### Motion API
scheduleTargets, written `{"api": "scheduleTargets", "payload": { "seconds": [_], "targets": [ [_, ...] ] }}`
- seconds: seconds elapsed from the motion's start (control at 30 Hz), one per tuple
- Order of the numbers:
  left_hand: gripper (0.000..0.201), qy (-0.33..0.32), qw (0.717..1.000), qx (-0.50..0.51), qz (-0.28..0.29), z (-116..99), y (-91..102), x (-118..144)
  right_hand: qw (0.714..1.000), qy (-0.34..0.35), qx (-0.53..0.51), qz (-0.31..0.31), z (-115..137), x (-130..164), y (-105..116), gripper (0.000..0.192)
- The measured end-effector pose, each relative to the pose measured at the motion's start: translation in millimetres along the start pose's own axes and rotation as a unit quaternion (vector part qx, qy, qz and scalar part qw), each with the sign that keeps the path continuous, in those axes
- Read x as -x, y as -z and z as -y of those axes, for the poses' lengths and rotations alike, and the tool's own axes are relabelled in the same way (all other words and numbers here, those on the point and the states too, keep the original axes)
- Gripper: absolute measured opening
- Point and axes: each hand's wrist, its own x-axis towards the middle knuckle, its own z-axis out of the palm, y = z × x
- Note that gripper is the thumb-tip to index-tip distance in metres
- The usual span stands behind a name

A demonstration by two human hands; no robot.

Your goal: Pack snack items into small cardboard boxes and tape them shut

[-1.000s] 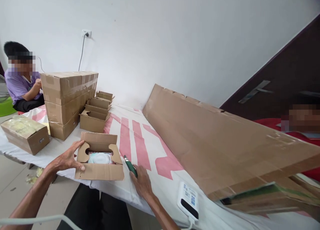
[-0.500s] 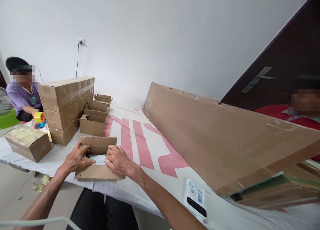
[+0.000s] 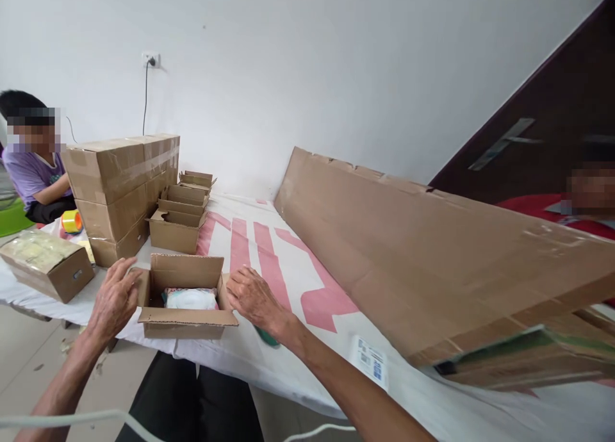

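A small cardboard box (image 3: 185,330) sits at the table's near edge with its top flaps up and outward. Inside lies a soft, pale packet (image 3: 191,299) with a patterned edge; the box walls hide its lower part. At the left end flap, my left hand (image 3: 114,296) is spread, its fingers stretched along the flap's outer side. My right hand (image 3: 254,299) has curled fingers closed at the right end flap (image 3: 224,293). Part of a small dark-green object (image 3: 267,337) shows below my right wrist.
Open boxes (image 3: 175,232) stand behind, beside stacked taped cartons (image 3: 120,173). A taped carton (image 3: 48,266) and a yellow tape roll (image 3: 72,221) are at left, near a person in purple. A long cardboard panel (image 3: 408,256) slants along the right, and a white printed packet (image 3: 369,362) lies before it.
My hands have moved apart from the box's middle to its two ends. The end flaps now spread outward and more of the packet shows. The person at left no longer holds the tape roll.
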Motion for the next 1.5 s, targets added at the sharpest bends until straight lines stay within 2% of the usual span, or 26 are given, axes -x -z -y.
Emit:
{"api": "scheduleTargets", "payload": {
  "seconds": [0.07,0.13,0.27,0.33,0.47,0.57,0.7,0.87,1.07,1.27,1.5],
  "targets": [
    [0.032,-0.022,0.997,-0.054,0.044,-1.9,1.9,8.6,1.0,0.006,-0.003,0.02,4.6,-6.9,-3.4,0.024],
    [0.036,-0.022,0.993,-0.076,0.084,-3.9,0.9,17.3,0.999,0.005,-0.005,0.039,7.8,-12.8,-4.3,0.024],
    [0.074,-0.037,0.989,-0.057,0.13,-5.4,-7.8,34.1,0.997,0.032,0.005,0.068,11.3,-19.1,1.0,0.012],
    [0.08,-0.038,0.989,-0.045,0.135,-6.0,-14.3,41.1,0.995,0.052,0.007,0.082,14.8,-22.6,3.7,0.01],
    [0.069,-0.021,0.993,-0.022,0.11,-8.3,-24.2,50.0,0.986,0.053,0.027,0.157,26.6,-39.2,1.0,0.021],
    [0.068,-0.016,0.995,-0.002,0.103,-10.2,-25.9,53.7,0.975,0.049,0.045,0.21,35.7,-56.3,-5.8,0.026],
    [0.069,-0.007,0.994,0.015,0.104,-10.9,-26.7,57.3,0.968,0.061,0.051,0.239,43.1,-67.9,-10.7,0.021],
    [0.069,-0.001,0.996,0.036,0.083,-8.5,-33.2,59.7,0.965,0.075,0.039,0.247,42.1,-65.3,-8.5,0.026],
    [0.073,-0.002,0.995,0.053,0.084,-7.8,-35.7,59.4,0.967,0.109,-0.007,0.229,38.1,-64.8,-10.0,0.056],
    [0.082,-0.001,0.992,0.089,0.092,-4.1,-36.6,55.6,0.962,0.166,-0.001,0.215,41.8,-66.3,-14.6,0.038],
    [0.092,-0.012,0.994,0.079,0.076,4.2,-42.2,55.0,0.968,0.139,-0.081,0.194,43.0,-60.6,-14.8,0.037]
  ]
}}
